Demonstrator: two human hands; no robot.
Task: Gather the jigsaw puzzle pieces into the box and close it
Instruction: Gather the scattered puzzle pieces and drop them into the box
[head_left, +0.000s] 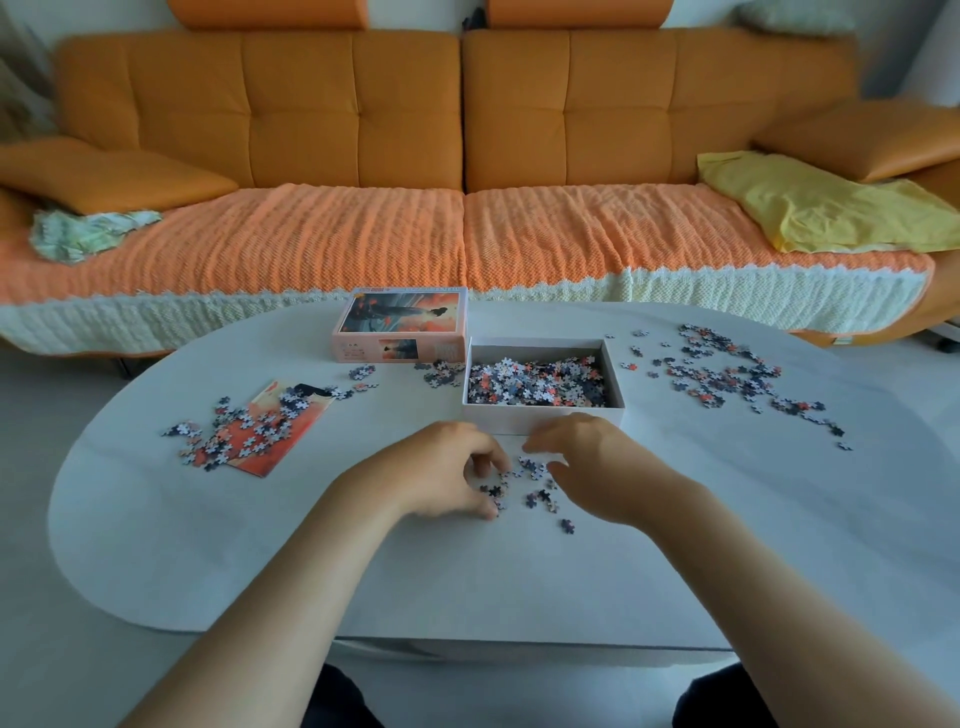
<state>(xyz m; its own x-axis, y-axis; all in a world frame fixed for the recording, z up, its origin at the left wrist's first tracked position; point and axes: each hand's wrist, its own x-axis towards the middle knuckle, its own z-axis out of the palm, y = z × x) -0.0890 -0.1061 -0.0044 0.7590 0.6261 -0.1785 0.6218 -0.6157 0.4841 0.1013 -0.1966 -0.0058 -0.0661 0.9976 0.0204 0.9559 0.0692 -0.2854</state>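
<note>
while the left hand (449, 470) and right hand (587, 462), both cupped with fingers curled, rake a few puzzle pieces (524, 486) together just before the open box (543, 415), a hasty scoop could scatter some off the table (363, 571).

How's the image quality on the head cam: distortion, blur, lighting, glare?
Head view: strong wide-angle bending, the sofa back and table edge bow toward the corners. Corners smear, worst at upper right. Centre is sharp: loose pieces between the left hand and right hand and those in the box read clearly. Light is soft and even, shadows faint, no glare on the table.
</note>
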